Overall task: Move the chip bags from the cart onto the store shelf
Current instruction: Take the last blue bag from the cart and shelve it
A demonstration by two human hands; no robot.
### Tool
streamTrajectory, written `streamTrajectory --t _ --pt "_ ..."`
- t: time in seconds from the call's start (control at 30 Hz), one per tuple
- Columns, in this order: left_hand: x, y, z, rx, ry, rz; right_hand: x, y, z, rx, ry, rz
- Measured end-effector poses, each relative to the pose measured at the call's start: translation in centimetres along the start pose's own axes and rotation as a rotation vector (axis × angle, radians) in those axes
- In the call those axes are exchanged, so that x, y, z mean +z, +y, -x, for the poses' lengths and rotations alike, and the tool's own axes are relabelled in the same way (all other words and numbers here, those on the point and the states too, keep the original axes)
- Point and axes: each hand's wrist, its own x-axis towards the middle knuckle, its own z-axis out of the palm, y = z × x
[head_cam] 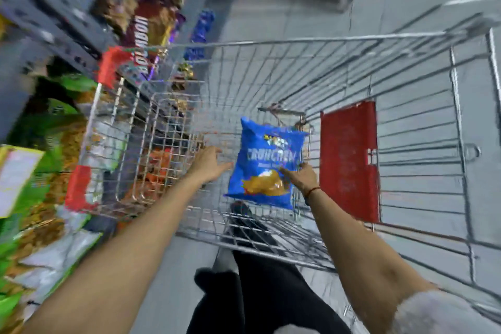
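head view: pick-up step, right hand (pixel 299 176) pinching blue chip bag (pixel 264 163) by its edge inside cart (pixel 406 122); left hand (pixel 208 163) spread just beside. next, likely: lifting toward shelf (pixel 54 22) at left.

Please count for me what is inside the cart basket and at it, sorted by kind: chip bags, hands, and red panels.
Blue chip bag: 1, held at its right edge by the right hand
Hands: 2, left hand and right hand
Red panel on the cart: 1
Total: 4
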Motion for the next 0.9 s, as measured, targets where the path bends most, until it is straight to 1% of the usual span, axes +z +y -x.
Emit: streamTrajectory --t 0.07,0.13,0.23,0.33,0.4,0.5,0.57,0.67,0.77,0.9 --pt "2.0 -1.5 -1.4 -0.074 -0.045 -0.023 0.7 2.0 -1.2 0.087 -0.025 -0.031" --pt "3.6 -2.7 -2.6 -0.139 -0.086 0.005 1.5 3.3 -2.5 0.135 -0.060 -0.082" --pt "5.4 -3.5 -4.4 -0.209 -0.170 0.138 2.8 4.3 -4.6 0.150 -0.111 -0.196" --pt "7.2 -3.4 -6.3 -0.225 -0.183 0.147 4.1 5.1 -6.6 0.161 -0.178 -0.338" --pt "8.3 -3.1 -7.1 -0.233 -0.191 0.174 4.7 5.7 -7.6 0.133 -0.190 -0.399" --pt "9.8 -2.8 -7.4 -0.210 -0.256 0.340 5.0 6.1 -8.4 0.102 -0.180 -0.424" --pt "10.3 -3.0 -7.2 -0.231 -0.243 0.422 5.0 6.1 -8.6 0.112 -0.174 -0.414" --pt "10.0 -3.2 -6.9 -0.292 -0.213 0.414 4.6 5.7 -8.0 0.111 -0.153 -0.407" --pt "8.9 -2.9 -6.1 -0.337 -0.247 0.399 4.5 4.8 -6.7 0.065 -0.107 -0.411" --pt "6.6 -2.3 -3.9 -0.317 -0.210 0.391 4.4 1.9 -4.4 -0.068 -0.169 -0.393"
